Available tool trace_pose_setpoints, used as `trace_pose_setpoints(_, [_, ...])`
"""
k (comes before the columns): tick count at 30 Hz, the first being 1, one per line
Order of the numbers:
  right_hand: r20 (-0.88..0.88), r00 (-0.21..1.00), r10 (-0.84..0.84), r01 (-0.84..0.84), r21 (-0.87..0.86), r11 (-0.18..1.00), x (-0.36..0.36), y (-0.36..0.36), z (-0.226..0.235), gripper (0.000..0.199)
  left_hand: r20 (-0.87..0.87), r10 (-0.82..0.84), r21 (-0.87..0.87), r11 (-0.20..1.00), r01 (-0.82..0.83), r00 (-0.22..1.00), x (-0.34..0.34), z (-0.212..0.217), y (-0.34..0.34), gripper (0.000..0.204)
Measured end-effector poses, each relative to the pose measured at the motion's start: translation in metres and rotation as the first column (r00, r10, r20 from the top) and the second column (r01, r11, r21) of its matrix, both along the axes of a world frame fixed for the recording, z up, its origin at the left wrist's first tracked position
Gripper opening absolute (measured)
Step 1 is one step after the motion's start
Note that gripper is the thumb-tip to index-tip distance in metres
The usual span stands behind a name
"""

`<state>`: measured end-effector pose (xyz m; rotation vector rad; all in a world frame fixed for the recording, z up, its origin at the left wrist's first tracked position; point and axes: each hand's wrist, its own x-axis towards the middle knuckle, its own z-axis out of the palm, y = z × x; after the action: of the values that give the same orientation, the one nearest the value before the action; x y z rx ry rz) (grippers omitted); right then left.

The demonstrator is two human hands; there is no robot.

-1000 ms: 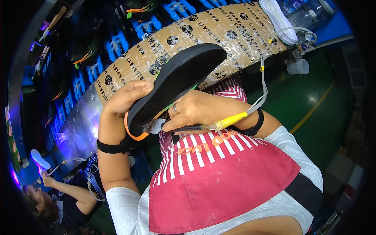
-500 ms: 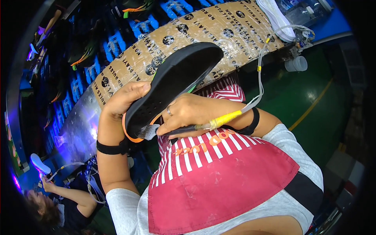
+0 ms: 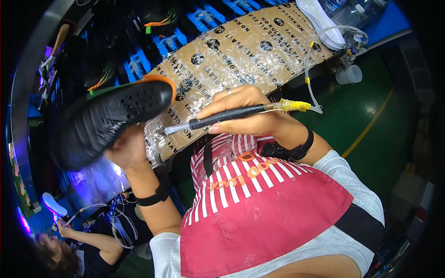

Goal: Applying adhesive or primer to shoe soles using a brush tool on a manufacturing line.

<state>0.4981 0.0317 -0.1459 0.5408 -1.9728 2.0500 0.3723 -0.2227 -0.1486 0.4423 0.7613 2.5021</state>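
Observation:
My left hand (image 3: 128, 147) grips a black shoe (image 3: 109, 123) from below, its fingers mostly hidden by the shoe. Holes pierce the shoe's rounded end, and an orange edge curls around that end. The shoe is held up over the left end of the workbench. In my right hand (image 3: 248, 111) is a brush (image 3: 227, 116) with a dark handle, held like a pen. Its pale, wet-looking bristles point left toward the shoe, apart from it. A clear hose with yellow wrapping (image 3: 296, 105) runs from the handle's end.
Printed brown cardboard (image 3: 241, 51) with whitish smears covers the bench. Blue racks (image 3: 204, 18) with dark shoes line the far side. A white sole (image 3: 322, 23) and clear bottles (image 3: 354, 16) lie at the far right. Another person (image 3: 88, 241) works at lower left.
My left hand has turned the shoe and carried it left, away from the brush. The brush has come off the shoe and risen over the cardboard's near edge.

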Motion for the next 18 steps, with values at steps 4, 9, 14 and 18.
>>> trace_pose_setpoints(4, [0.015, 0.996, -0.086, 0.086, -0.035, 0.996, 0.001, -0.001, 0.001, 0.026, 0.226, 0.188, -0.304, 0.946, -0.114, 0.956, 0.013, -0.025, -0.006, 0.054])
trace_pose_setpoints(9, [0.154, 0.982, -0.108, 0.124, -0.103, 0.987, 0.002, 0.004, 0.0, 0.026, 0.278, -0.157, 0.011, 0.987, 0.16, 0.948, 0.051, -0.049, -0.026, 0.063])
trace_pose_setpoints(14, [0.175, 0.977, -0.124, 0.154, -0.171, 0.973, -0.003, 0.001, -0.005, 0.025, 0.524, -0.273, 0.111, 0.961, 0.253, 0.807, 0.085, -0.045, -0.014, 0.083])
trace_pose_setpoints(18, [0.259, 0.951, -0.167, 0.215, -0.172, 0.961, -0.002, -0.004, 0.003, 0.023, 0.61, -0.24, 0.079, 0.967, 0.243, 0.755, 0.094, -0.05, -0.005, 0.08])
